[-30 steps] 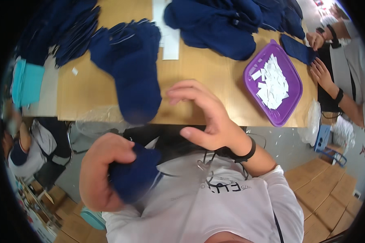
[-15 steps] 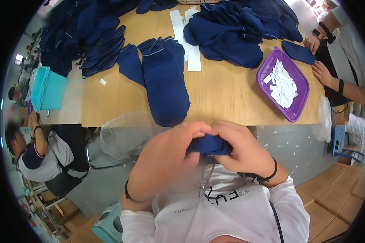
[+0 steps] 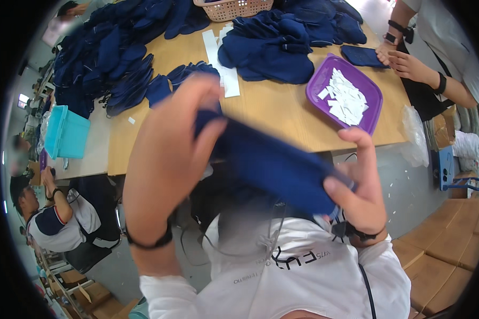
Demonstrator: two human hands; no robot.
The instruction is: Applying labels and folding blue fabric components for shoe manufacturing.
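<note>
Cloth piece (image 3: 277, 167), navy, blurred, spans slantwise between both grips: left hand (image 3: 170, 141) pinches its far end, right hand (image 3: 363, 194) its near end. Purple tray (image 3: 375, 103) lies beyond right hand.

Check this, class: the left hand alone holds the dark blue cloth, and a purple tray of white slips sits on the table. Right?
No: the head view shows the right hand holding the dark blue cloth too, with the left hand. The rest stands.
</note>
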